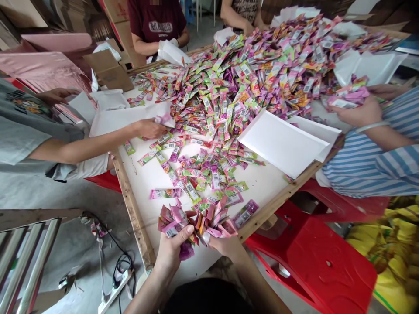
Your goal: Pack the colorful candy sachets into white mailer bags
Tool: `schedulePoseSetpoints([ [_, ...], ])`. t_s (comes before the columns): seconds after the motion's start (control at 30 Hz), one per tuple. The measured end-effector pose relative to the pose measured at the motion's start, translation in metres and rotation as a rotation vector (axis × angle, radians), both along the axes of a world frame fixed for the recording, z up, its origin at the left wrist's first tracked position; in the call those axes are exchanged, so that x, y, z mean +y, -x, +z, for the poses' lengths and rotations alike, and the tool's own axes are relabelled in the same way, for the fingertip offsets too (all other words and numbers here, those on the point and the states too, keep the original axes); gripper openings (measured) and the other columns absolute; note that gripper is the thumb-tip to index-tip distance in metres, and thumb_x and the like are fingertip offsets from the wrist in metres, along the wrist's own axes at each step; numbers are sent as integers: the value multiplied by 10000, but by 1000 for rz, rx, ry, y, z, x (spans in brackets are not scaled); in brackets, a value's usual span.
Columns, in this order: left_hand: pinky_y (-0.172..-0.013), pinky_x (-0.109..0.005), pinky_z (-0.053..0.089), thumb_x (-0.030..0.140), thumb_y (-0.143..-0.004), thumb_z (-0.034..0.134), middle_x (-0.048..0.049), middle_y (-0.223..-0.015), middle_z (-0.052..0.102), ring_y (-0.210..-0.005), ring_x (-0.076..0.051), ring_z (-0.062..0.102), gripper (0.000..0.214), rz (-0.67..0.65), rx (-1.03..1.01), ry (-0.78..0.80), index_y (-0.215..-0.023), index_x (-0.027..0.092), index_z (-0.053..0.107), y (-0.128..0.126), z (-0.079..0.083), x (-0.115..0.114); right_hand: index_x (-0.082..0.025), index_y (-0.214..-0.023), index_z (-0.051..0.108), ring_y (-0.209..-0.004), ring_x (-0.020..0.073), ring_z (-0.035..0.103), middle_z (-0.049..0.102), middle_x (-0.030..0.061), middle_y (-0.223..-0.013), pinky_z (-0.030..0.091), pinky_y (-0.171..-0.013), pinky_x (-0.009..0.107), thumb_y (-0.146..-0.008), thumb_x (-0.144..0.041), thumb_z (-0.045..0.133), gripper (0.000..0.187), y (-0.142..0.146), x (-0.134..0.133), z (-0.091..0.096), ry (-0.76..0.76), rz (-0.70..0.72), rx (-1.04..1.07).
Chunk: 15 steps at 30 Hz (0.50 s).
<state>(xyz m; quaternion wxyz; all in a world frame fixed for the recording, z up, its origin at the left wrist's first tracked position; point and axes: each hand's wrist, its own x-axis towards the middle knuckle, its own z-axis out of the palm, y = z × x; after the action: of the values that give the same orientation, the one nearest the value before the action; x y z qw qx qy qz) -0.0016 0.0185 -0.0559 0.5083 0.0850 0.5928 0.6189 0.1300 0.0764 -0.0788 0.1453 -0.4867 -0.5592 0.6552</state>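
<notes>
Both my hands hold a fanned bunch of pink, green and orange candy sachets (199,220) just above the near corner of the white table (147,174). My left hand (172,250) is closed round the left side of the bunch, thumb on top. My right hand (225,244) grips the right side from below. Loose sachets (209,174) lie scattered right in front of the bunch, and a large heap of sachets (262,74) covers the far half of the table.
A co-worker's arm (98,141) reaches in from the left. A person in a striped shirt (376,161) at right holds a handful. Two more people stand at the far side. White envelopes (284,141) lie on the table. A red stool (314,257) stands at right, cables (121,266) on the floor.
</notes>
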Motion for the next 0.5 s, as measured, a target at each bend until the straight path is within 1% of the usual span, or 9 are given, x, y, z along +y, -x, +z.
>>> schedulePoseSetpoints([
  [0.07,-729,-314,524,329,-551,777,-80,-853,695,-798,-216,647,453,-10,74,4,-940,126,662,0,1,-2,-312,-709,674,-1037,232,602,714,-19,-833,465,-951,411,-623,-383,653,113,-1,3,2,50,3,67],
  [0.13,-718,-311,525,323,-540,785,-80,-859,696,-801,-216,645,451,-29,140,16,-927,131,657,-1,3,-3,-301,-741,682,-1040,247,597,714,-2,-859,466,-949,416,-595,-383,692,168,-3,4,2,66,-33,109],
  [0.23,-715,-307,526,328,-518,796,-77,-928,692,-815,-211,645,474,-31,152,19,-930,146,647,-5,8,-2,-268,-810,687,-925,265,636,716,27,-844,499,-890,427,-558,-390,746,286,-3,5,2,66,-100,201],
  [0.27,-718,-308,526,339,-514,797,-75,-916,693,-808,-209,645,474,-34,144,20,-921,146,649,-7,10,-1,-257,-827,686,-875,260,648,715,30,-824,508,-868,425,-566,-388,749,299,-3,5,2,68,-111,251],
  [0.37,-710,-307,522,349,-505,804,-52,-755,686,-734,-197,638,406,-110,154,28,-817,132,662,-10,14,0,-245,-825,681,-784,242,657,707,21,-751,531,-810,401,-598,-373,736,267,0,6,0,60,-128,364],
  [0.43,-639,-275,512,320,-501,810,-22,-636,646,-642,-167,607,326,-174,215,32,-706,125,649,-10,14,0,-248,-777,676,-782,232,656,702,13,-738,536,-790,378,-604,-366,729,216,1,6,-4,39,-170,384],
  [0.5,-559,-241,484,282,-495,814,-1,-577,606,-570,-136,562,288,-201,277,21,-647,119,630,-9,13,0,-254,-729,667,-800,222,655,701,7,-761,540,-782,351,-609,-357,723,168,2,4,-9,26,-233,391],
])
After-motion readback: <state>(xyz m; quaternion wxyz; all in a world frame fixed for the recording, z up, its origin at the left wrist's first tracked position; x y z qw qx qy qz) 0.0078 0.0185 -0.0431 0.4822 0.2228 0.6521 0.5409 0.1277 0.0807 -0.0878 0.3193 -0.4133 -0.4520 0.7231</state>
